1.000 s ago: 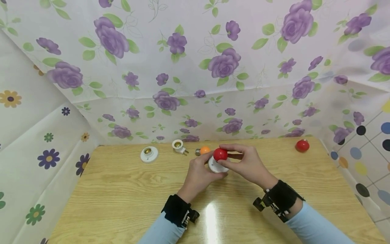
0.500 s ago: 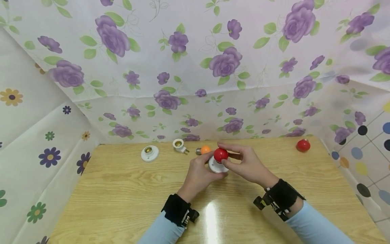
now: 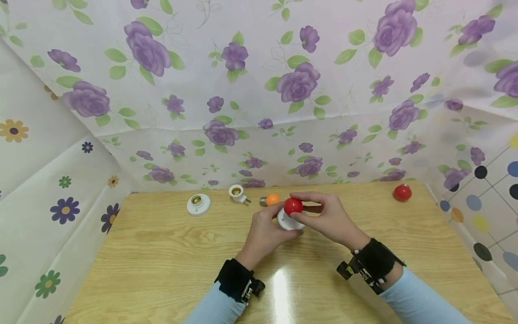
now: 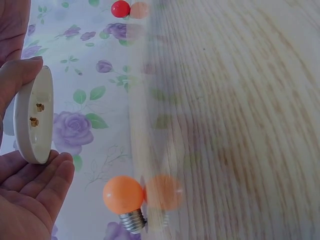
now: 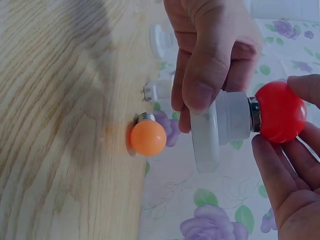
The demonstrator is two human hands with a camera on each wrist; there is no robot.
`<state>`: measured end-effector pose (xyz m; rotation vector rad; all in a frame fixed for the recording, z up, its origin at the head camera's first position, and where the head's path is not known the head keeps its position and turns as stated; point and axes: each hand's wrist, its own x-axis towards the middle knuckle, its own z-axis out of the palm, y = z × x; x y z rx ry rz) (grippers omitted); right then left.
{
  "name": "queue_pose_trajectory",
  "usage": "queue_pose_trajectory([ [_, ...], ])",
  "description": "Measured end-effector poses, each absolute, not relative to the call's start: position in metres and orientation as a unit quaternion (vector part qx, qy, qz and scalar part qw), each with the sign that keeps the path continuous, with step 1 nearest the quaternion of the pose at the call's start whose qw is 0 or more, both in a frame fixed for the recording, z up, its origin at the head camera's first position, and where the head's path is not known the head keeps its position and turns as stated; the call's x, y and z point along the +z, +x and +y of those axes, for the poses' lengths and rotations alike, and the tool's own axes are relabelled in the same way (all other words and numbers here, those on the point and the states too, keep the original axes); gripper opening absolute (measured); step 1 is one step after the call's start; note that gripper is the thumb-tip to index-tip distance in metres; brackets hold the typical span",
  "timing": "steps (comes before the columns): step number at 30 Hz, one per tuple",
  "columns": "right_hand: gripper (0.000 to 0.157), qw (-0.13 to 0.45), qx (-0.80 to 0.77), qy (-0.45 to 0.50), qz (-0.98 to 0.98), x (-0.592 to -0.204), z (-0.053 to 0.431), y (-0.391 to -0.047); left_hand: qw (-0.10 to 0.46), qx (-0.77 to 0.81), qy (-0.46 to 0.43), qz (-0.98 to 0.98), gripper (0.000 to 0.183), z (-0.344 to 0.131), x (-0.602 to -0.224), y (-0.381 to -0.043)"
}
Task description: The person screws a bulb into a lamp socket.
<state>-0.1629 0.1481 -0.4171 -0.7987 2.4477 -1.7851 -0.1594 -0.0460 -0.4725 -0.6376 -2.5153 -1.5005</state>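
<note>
My left hand (image 3: 265,231) grips a white round lamp holder (image 5: 206,142) by the edge of its base, above the table. The underside of that base, with two brass screws, shows in the left wrist view. A red light bulb (image 5: 281,112) sits in the holder's socket, with some of its metal cap showing between glass and socket. Fingers and thumb of my right hand (image 3: 329,220) pinch the red bulb from its sides. Behind the hands an orange bulb (image 3: 273,200) lies on its side on the table.
Along the back of the wooden table (image 3: 182,261) stand another white round lamp holder (image 3: 198,204) and a white plug-in socket (image 3: 238,194) with prongs. At the back right lies a second red bulb (image 3: 402,193). A flowered cloth (image 3: 259,148) rises behind the table.
The fingertips of my right hand shift slightly around the red bulb. The lamp holder and left hand stay in nearly the same place.
</note>
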Motion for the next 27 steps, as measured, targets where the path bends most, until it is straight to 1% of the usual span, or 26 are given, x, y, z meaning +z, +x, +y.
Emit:
queue_pose_trajectory([
  [4, 0.041, 0.006, -0.58, -0.242, 0.778, -0.4179, 0.1478, -0.1626, 0.068, -0.502, -0.211, -0.836, 0.063, -0.0456, -0.4727, -0.1587],
  [8, 0.045, 0.006, -0.576, -0.236, 0.782, -0.4177, 0.1488, -0.1623, 0.068, -0.501, -0.21, -0.837, 0.064, -0.0455, -0.473, -0.1581],
  [13, 0.049, 0.004, -0.562, -0.253, 0.787, -0.4147, 0.1508, -0.162, 0.073, -0.498, -0.211, -0.838, 0.065, -0.0454, -0.473, -0.158],
  [18, 0.048, 0.01, -0.55, -0.28, 0.786, -0.4136, 0.1507, -0.1623, 0.07, -0.501, -0.214, -0.836, 0.066, -0.0448, -0.473, -0.1586],
  [27, 0.044, 0.018, -0.55, -0.281, 0.786, -0.4156, 0.1519, -0.1624, 0.067, -0.504, -0.216, -0.834, 0.067, -0.0435, -0.4721, -0.1591],
])
